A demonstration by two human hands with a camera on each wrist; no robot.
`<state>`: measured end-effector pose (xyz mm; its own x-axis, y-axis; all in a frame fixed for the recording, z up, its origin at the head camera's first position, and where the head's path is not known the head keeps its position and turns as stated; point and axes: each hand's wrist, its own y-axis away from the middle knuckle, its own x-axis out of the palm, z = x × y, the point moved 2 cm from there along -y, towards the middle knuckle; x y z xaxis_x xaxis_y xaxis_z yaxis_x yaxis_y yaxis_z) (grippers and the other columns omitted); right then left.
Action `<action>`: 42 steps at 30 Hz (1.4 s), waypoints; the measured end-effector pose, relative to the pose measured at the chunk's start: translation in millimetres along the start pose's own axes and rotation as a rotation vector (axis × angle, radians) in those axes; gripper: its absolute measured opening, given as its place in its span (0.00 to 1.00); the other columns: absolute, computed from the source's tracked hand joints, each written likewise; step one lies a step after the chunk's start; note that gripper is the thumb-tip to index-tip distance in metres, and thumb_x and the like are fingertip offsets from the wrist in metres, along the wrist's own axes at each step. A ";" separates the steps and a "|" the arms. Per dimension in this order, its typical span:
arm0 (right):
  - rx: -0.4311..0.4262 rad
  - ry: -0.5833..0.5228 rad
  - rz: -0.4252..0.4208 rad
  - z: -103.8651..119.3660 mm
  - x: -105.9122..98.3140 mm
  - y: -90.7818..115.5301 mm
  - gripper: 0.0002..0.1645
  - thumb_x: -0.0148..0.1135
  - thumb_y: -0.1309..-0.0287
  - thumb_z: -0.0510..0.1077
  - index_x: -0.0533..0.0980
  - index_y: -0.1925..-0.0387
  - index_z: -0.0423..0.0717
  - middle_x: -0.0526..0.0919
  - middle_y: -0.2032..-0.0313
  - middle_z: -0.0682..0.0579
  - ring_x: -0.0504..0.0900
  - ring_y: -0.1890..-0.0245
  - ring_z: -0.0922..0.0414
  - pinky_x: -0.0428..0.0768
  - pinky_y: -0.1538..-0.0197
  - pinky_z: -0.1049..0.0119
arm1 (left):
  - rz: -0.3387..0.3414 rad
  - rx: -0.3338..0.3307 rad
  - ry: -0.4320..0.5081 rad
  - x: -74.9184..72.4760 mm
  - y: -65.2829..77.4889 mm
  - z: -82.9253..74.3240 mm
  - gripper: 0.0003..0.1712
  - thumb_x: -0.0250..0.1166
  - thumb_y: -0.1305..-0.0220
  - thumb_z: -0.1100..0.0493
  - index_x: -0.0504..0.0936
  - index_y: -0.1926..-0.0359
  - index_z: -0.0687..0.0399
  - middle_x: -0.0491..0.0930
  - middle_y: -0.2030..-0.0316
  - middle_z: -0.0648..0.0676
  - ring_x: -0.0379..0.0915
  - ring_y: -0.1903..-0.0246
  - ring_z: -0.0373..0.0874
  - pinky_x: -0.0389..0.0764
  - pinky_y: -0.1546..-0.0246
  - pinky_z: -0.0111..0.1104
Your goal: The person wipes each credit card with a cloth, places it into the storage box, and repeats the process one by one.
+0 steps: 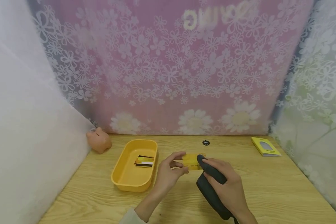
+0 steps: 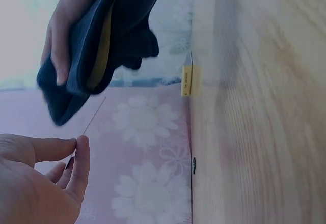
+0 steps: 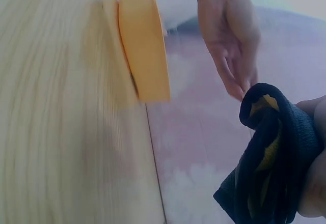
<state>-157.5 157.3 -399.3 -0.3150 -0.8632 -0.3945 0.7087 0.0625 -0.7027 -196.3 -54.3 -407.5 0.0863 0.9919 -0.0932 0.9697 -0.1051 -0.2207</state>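
My left hand (image 1: pixel 168 174) pinches a thin yellow card (image 1: pixel 189 161) by its left end, between thumb and fingers. In the left wrist view this card (image 2: pixel 95 116) is seen edge-on as a thin line. A black pouch (image 1: pixel 212 196) is gripped in my right hand (image 1: pixel 231 185), tilted, with its mouth parted beside the card. The card's right end lies behind the pouch's upper flap in the head view. Yellow shows inside the pouch (image 3: pixel 290 137) in the right wrist view.
Left of my hands stands a yellow tray (image 1: pixel 133 188) with several cards (image 1: pixel 144 164) inside. A piggy bank (image 1: pixel 99 140) sits at the far left. Toward the back lie a black poker chip (image 1: pixel 206 142) and, at right, a yellow booklet-like packet (image 1: pixel 266 147). Patterned curtains (image 1: pixel 168 77) border the table.
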 end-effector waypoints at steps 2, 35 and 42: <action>-0.021 -0.002 0.035 7.9 9.7 -1.3 0.37 0.80 0.49 0.31 0.83 0.39 0.60 0.84 0.42 0.60 0.77 0.43 0.61 0.78 0.43 0.75 | -0.005 0.013 0.019 -1.2 6.2 -3.1 0.29 0.74 0.37 0.67 0.83 0.37 0.40 0.78 0.43 0.54 0.81 0.55 0.47 0.88 0.56 0.33; -0.103 0.184 -0.072 -13.2 1.2 2.7 0.40 0.80 0.58 0.25 0.85 0.42 0.56 0.86 0.46 0.54 0.78 0.51 0.55 0.70 0.44 0.86 | -0.035 -0.012 0.023 -16.2 23.7 -6.0 0.34 0.70 0.43 0.79 0.86 0.39 0.46 0.80 0.44 0.56 0.78 0.57 0.47 0.88 0.59 0.30; -0.077 0.133 -0.052 -14.3 -2.0 -0.3 0.39 0.79 0.55 0.25 0.85 0.41 0.56 0.85 0.44 0.53 0.77 0.47 0.58 0.70 0.43 0.86 | -0.072 0.013 0.001 -19.2 20.7 -3.2 0.34 0.70 0.43 0.79 0.84 0.37 0.52 0.80 0.44 0.57 0.80 0.60 0.44 0.88 0.57 0.30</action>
<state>-166.1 166.2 -406.8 -0.4347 -0.7923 -0.4280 0.6404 0.0622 -0.7655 -177.1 -75.3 -407.2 0.0167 0.9970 -0.0753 0.9703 -0.0344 -0.2395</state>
